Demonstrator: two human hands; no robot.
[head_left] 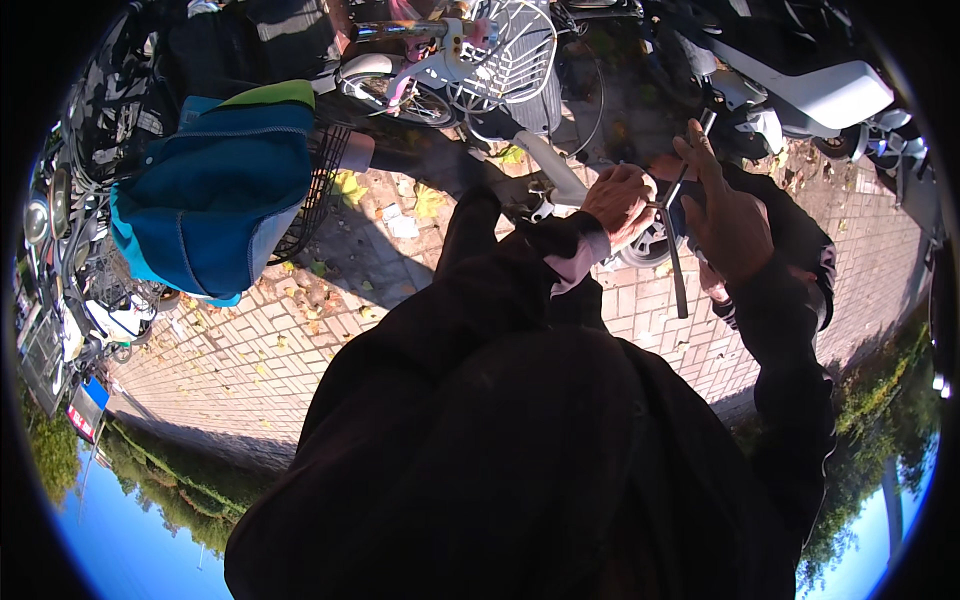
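Observation:
A metal three-armed wrench (680, 290), with a shiny upper arm and a dark lower one, stands against the small wheel (645, 250) of a bike with a pale frame tube (555, 165). My left hand (615, 205) is closed at the wrench's middle; what its fingers hold is hidden. My right hand (730, 215) has its fingers stretched out beside the upper arm, perhaps touching it. Close on the right, another person (800, 240) in dark clothing bends down, a hand (712, 280) just right of the lower arm.
A teal bag (210, 200) sits in a black basket at upper left. Bicycles (400, 95) with a white wire basket (510, 55) crowd the top and left. A white scooter (830, 95) is at upper right. Paving (360, 260) has fallen leaves.

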